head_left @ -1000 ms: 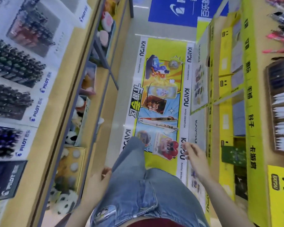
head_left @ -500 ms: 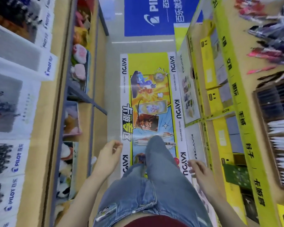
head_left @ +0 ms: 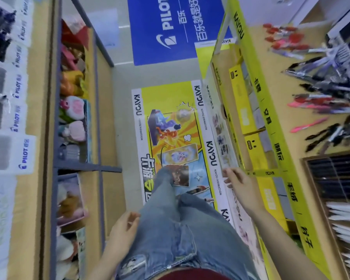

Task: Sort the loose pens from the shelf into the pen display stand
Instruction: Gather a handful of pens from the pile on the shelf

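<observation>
From 12 to 6 o'clock, the floor [head_left: 123,98], with a yellow poster [head_left: 170,126] stuck along it. Down the 9 o'clock side, the left shelf [head_left: 38,118], lined with boxed pen racks (labels smeared by motion). Down the 3 o'clock side, the right shelf [head_left: 285,118], yellow-edged. On it at 4 o'clock, the stand [head_left: 305,166]: brown-framed, dark pens in the far rows, white ones nearer. Taken for the task's stand, though not certain. Beyond it at 2 o'clock, the pens [head_left: 321,93]: loose, black, red and pink, heaped on the bare shelf, well apart from both hands.

At 6 o'clock, legs [head_left: 170,229] in jeans, mid-stride. At 7 o'clock, the left hand [head_left: 123,229] beside the thigh, fingers loosely curled, holding nothing. At 4 o'clock, the right hand [head_left: 240,182] near the shelf's yellow edge, fingers relaxed and part-spread, likewise empty.

Against a second ago: farther along the aisle, with the pens swung well into view where only a few showed at the corner. Since half a second ago, left hand gone back from ahead of the leg to beside it, right hand gone forward along the shelf edge. Read as walking up, not yet sorting, with nothing picked up. Next, probably: stopping level with the pens and reaching right for the first.
</observation>
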The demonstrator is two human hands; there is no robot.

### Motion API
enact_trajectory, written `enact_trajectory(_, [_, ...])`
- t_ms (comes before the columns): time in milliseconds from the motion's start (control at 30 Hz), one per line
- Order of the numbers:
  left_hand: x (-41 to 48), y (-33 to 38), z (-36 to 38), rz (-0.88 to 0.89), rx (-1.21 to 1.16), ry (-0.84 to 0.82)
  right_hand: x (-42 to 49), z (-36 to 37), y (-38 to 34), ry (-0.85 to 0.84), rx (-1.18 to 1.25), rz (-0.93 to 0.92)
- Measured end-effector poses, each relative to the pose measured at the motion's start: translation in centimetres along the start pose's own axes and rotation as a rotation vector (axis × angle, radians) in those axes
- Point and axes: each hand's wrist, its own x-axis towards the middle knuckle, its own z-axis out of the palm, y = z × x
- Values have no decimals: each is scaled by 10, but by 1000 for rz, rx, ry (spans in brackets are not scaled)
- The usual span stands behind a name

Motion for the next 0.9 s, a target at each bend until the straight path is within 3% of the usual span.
enact_trajectory(233, [106,79,-52,99,99,-42,43,7,-42,92,21,62])
enact_trajectory(367, [161,157,-64,239,232,-99,60,15,-41,168,170,148])
enact_trajectory(633, [220,295,-24,459,371,-256,84,-12,-41,378,367,265])
enact_trajectory(900, [243,352,32,489,503,-394,148,-78,-47,511,416,269])
